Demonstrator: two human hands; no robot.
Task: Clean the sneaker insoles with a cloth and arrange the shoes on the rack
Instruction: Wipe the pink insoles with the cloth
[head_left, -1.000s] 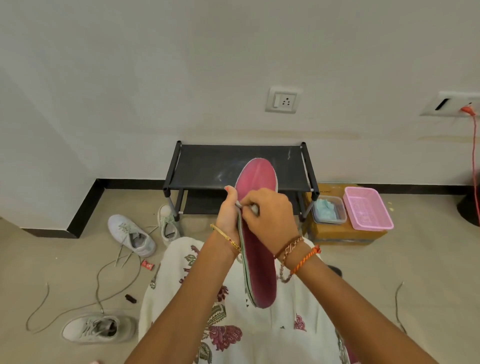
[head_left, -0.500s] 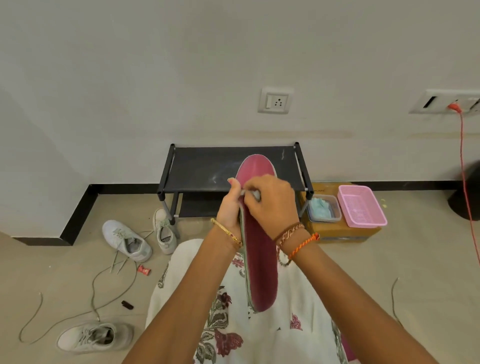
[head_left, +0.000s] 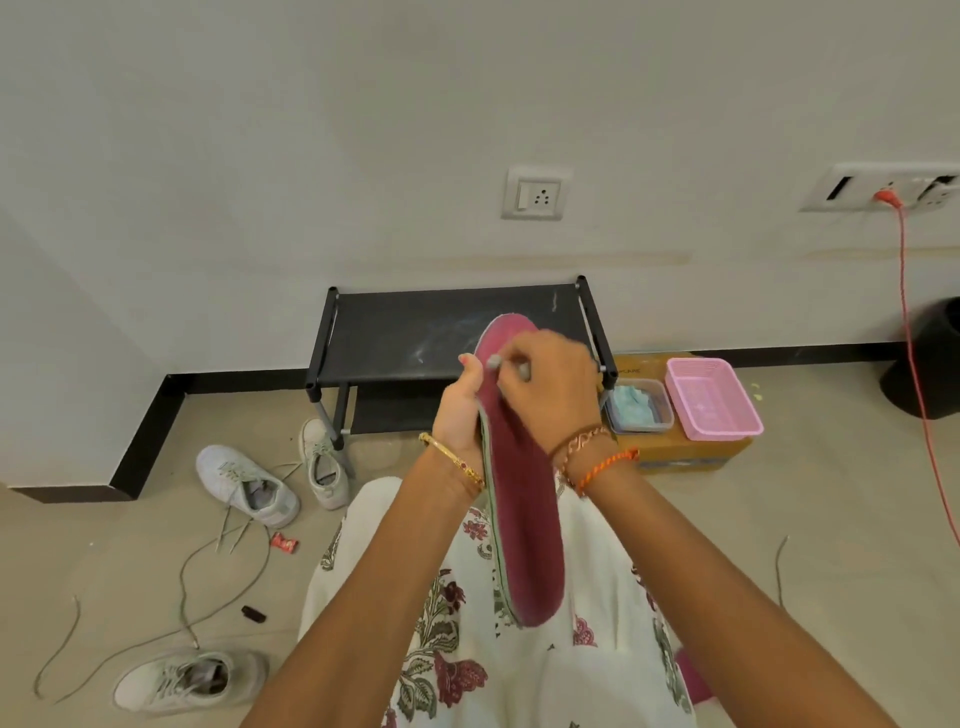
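I am in the cleaning step, working on one pink insole (head_left: 524, 499); my left hand (head_left: 460, 410) wraps its fingers round the insole's left edge near the toe and holds it up over my lap, heel end down toward my knees; my right hand (head_left: 548, 387) is curled over the toe end with its fingertips pressed to the pink face, and a small grey thing shows between them, which may be a bit of cloth, though I cannot tell for certain; so the left grip is closed on the insole, and the right grip is closed, on what exactly I cannot say.

By my judgement the next move calls for a steady hold with the left while the right rubs down the length toward the heel; the insole is thin and will flex, so it wants support from behind.

No shoe is on the rack yet; the black shoe rack (head_left: 395, 332) stands bare against the white wall ahead; three white sneakers lie on the tiled floor (head_left: 831, 519) to my left, two (head_left: 244, 483) (head_left: 324, 462) near the rack's leg, the third (head_left: 187, 680) nearer me, with loose laces (head_left: 223, 571) trailing between; to the right of the rack a cardboard box (head_left: 680, 452) carries a clear tub (head_left: 636, 405) and a pink basket (head_left: 711, 397), touching side by side.
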